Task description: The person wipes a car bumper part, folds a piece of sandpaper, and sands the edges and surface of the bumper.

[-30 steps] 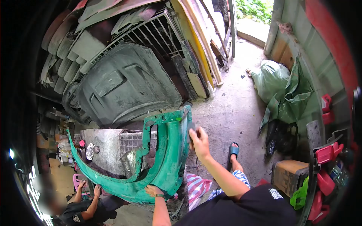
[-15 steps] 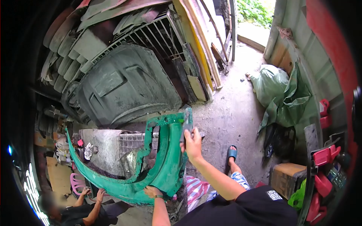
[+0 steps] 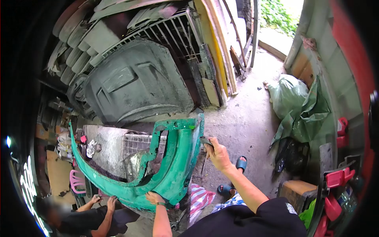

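Note:
A large curved green fender-shaped panel [image 3: 173, 173], chipped along its rims, spans the middle of the view. My left hand [image 3: 154, 197], with a band at the wrist, is closed on its lower edge. Off the panel's right edge, my right hand [image 3: 217, 152] pinches a small dark flat piece [image 3: 205, 140]; what kind of piece it is I cannot make out. A short gap separates that hand from the panel. Under the panel lies a pale worktop with a wire mesh [image 3: 138, 146].
A co-worker's hands [image 3: 112, 202] are near the panel's lower left edge. Behind stands a dark car hood [image 3: 138, 83] against a metal rack. Green and black bags [image 3: 292, 94] lie at the right. A striped bag [image 3: 199, 199] is by my legs, and a box [image 3: 298, 195] stands right.
My right hand has come away from the panel's right edge, moving right and down with the dark piece. My left hand stays on the lower edge. A second sandalled foot has come into view.

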Tool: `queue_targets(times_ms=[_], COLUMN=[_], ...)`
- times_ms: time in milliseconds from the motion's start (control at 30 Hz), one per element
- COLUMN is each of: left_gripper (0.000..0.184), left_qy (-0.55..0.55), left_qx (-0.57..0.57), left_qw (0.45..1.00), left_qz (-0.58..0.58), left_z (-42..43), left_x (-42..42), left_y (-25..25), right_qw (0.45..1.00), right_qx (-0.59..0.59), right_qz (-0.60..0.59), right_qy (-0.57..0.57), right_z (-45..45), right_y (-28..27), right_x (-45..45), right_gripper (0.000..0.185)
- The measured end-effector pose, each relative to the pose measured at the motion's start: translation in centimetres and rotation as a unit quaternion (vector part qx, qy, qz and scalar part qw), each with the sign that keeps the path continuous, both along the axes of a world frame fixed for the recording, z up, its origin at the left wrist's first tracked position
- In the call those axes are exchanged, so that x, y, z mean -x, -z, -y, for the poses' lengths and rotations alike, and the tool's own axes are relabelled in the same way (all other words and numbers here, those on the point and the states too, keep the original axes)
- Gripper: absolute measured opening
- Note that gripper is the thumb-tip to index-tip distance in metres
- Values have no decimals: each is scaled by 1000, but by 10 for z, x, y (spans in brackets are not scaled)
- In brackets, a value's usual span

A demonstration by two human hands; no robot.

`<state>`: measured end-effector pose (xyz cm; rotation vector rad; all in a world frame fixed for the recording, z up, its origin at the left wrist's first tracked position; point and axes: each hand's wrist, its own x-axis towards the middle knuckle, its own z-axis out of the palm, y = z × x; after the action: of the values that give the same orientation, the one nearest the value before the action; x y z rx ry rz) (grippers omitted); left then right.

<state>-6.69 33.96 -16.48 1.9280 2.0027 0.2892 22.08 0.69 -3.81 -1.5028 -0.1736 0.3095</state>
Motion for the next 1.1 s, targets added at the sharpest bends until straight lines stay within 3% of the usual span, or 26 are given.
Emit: queue_targets(times_ms=[67,200,267,367,533,600,733,967,1100], left_gripper=[58,57,56,56,57,51,52,55,55], left_qy=[-3,-2,-11,-14,-27,-2,-53,11,-9], left_qx=[9,0,20,34,13,-58,-40,-13,-13], left_qw=[1000,1000,1000,999,998,998,995,999,998], left_qz=[-6,-16,15,36,46,23,68,49,53], left_z=[-5,-1,-8,-14,-9,-8,-3,-6,-5], left_x=[3,0,4,11,13,9,8,4,6], left_y=[0,1,3,6,10,10,6,2,3], right_qw=[948,911,873,905,908,908,912,915,895], right_qx=[115,156,135,79,79,62,62,87,105], right_qz=[284,378,460,410,402,397,378,380,407], right_qy=[82,50,90,79,93,118,146,100,147], right_z=[1,2,-9,-19,-34,-39,-37,-29,-34], right_y=[-4,-16,-9,24,31,40,29,16,11], right_x=[-12,-34,-45,-32,-40,-20,-30,-23,-32], right_gripper=[27,40,46,42,33,32,29,27,26])
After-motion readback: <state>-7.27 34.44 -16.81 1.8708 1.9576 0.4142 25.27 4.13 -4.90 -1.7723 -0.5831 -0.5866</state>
